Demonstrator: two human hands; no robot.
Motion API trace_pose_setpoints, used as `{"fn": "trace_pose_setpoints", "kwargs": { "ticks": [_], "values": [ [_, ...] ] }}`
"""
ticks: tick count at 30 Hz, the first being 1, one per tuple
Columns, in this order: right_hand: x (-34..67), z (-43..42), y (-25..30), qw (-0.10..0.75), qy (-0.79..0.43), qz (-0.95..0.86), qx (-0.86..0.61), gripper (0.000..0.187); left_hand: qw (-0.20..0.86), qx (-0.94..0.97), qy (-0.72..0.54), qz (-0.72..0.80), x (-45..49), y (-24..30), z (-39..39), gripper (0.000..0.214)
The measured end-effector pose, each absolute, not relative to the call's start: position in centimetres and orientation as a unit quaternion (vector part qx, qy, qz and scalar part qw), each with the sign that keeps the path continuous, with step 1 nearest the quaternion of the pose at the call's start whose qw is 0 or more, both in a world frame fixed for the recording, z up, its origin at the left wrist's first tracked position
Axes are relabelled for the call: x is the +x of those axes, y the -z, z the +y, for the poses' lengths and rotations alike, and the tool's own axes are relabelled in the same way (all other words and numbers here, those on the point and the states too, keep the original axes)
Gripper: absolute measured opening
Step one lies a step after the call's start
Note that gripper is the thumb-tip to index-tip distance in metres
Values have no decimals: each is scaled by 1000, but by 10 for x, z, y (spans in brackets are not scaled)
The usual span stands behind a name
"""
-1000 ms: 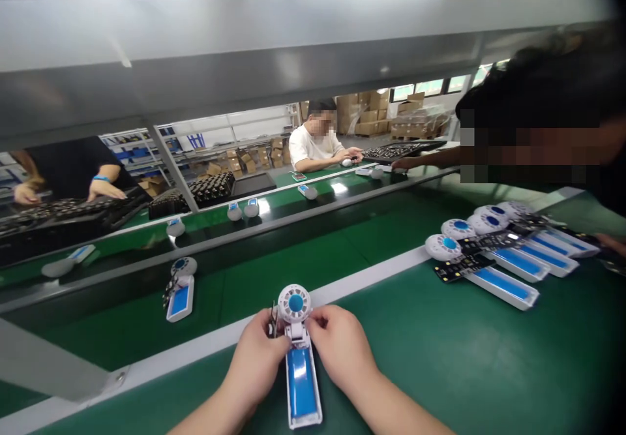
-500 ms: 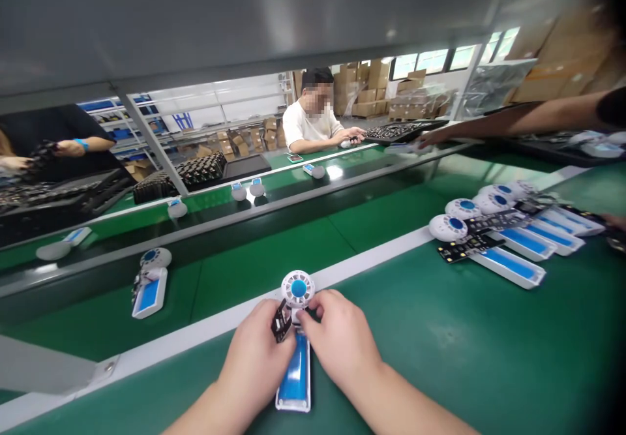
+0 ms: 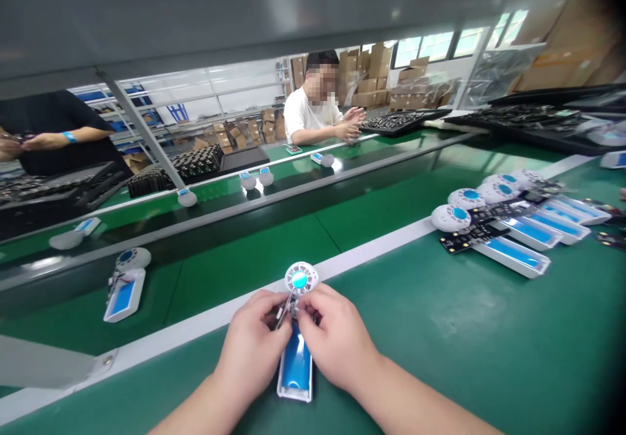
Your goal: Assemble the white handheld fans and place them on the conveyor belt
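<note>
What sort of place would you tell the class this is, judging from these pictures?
Probably an electronics assembly workshop: a green conveyor belt runs along the benches, white handheld devices lie beside black circuit boards, and cardboard cartons are stacked in the background.

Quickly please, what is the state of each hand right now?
Left hand: closed, holding the white mini fan at its neck.
Right hand: closed, holding the same fan.

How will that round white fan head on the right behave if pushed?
The round white fan head looks light, and its curved shape may roll or tip. Its thin slotted grille seems fragile.
</note>
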State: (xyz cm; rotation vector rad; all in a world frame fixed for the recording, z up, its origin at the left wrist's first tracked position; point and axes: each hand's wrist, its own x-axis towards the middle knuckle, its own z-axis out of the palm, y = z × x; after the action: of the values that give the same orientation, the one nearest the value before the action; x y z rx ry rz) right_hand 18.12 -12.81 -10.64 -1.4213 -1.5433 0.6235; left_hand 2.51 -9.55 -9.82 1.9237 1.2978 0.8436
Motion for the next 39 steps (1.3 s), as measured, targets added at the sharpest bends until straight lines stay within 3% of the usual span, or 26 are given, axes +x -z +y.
{"fn": "trace_pose_setpoints", "kwargs": {
  "ticks": [5,8,17,39],
  "values": [
    [176,-134,103,444,-257,-619,-595,19,195,812,-321,447,21,98,-98,24],
    [175,-135,103,450,-272,-591,-611,19,169,830,-324,421,20,100,-99,25],
    [176,-133,100,455,-327,-553,-617,20,166,835,-348,392,20,100,-99,25],
    [177,-135,109,484,-304,-559,-601,18,216,849,-290,385,21,88,-95,29]
  ]
}}
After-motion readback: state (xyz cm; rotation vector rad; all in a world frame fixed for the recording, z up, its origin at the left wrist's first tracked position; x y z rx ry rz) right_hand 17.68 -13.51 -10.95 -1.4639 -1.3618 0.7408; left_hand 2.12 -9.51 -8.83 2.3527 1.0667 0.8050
